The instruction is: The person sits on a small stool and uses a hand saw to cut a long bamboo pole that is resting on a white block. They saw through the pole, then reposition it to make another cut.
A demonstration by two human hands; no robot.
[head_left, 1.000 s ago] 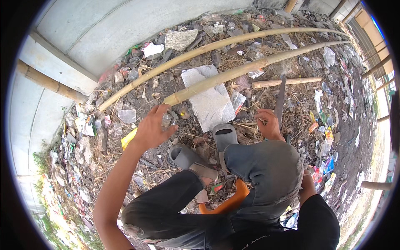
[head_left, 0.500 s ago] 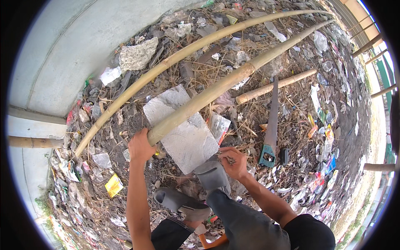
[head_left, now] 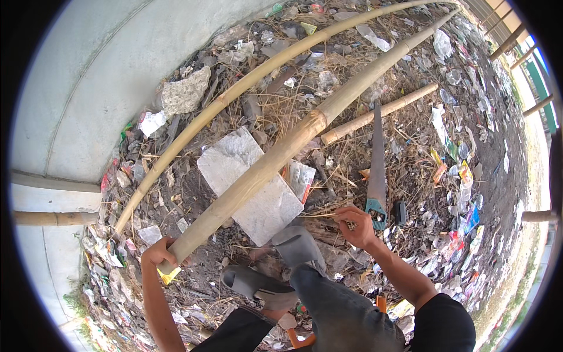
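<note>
Thick yellow-green bamboo pole clamped at its near end by left hand, lower left | pole slanted to upper right, over flat pale-grey stone-like slab | right hand held apart, right of centre, fingers curled, contents cannot be told | teal-handled, grey-bladed handsaw seen just beside

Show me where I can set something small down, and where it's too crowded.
The white slab has bare surface either side of the thick pole: one patch toward the rock, another toward the right shoe. A mostly dirt strip lies between slab and thin pole. It's crowded around the right hand and saw, with wrappers farther right.
</note>
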